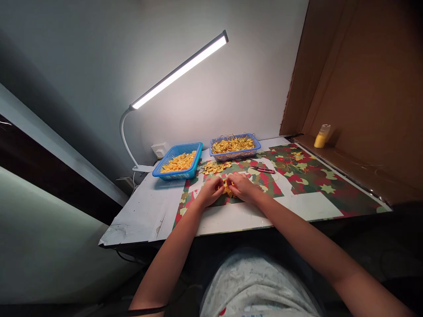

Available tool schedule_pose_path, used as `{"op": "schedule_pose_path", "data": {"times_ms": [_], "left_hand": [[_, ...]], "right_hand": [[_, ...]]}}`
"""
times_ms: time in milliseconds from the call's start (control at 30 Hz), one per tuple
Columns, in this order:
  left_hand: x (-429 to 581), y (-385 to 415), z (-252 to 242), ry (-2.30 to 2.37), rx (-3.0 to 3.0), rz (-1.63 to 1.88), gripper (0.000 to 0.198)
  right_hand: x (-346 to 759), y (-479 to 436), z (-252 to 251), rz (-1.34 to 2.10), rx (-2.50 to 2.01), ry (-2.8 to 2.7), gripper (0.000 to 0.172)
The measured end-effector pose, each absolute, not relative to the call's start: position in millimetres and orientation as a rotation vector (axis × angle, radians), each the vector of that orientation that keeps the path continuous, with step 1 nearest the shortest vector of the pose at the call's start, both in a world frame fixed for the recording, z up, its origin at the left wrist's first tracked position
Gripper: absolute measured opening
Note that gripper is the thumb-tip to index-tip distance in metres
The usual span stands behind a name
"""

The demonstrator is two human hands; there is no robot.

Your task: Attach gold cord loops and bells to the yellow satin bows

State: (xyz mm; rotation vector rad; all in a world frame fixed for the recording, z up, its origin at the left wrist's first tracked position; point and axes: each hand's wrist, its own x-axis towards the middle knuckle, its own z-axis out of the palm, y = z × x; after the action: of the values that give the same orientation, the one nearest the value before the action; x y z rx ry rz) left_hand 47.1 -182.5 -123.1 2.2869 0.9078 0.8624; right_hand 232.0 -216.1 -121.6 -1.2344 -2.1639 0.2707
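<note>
Pale cloth lies nearest, and beyond, on the table's near side, my left hand and right hand pinch a yellow piece between nearly closed fingers, apparently shaping it, likely needing a steady grip next.

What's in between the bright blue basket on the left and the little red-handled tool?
A loose pile of small yellow pieces lies between the bright blue basket and the red-handled tool, as the head view shows.
</note>
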Motion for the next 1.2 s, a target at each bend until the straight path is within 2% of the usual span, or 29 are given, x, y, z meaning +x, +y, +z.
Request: {"op": "schedule_pose_path", "data": {"times_ms": [333,567,800,1000,1200], "left_hand": [[47.6,-184.1,-123.4,0.94,2.278,0.849,0.013],[49.6,-186.4,-122.9,0.928,2.257,0.834,0.016],[52.1,-186.7,-123.6,0.833,2.201,0.836,0.028],[57.5,-185.7,-123.2,0.754,2.077,0.903,0.045],[62.9,-185.4,-124.6,0.774,2.001,0.937,0.047]], "right_hand": [[232.0,-219.3,-118.5,0.249,-1.239,-2.173,0.006],[231.5,-216.0,-122.1,0.248,-1.251,-2.179,0.016],[229.3,-216.3,-119.0,0.425,-1.162,-2.176,0.021],[229.0,-213.1,-116.8,0.66,-1.031,-2.093,0.019],[226.9,-212.5,-117.9,0.775,-0.973,-2.026,0.016]]}}
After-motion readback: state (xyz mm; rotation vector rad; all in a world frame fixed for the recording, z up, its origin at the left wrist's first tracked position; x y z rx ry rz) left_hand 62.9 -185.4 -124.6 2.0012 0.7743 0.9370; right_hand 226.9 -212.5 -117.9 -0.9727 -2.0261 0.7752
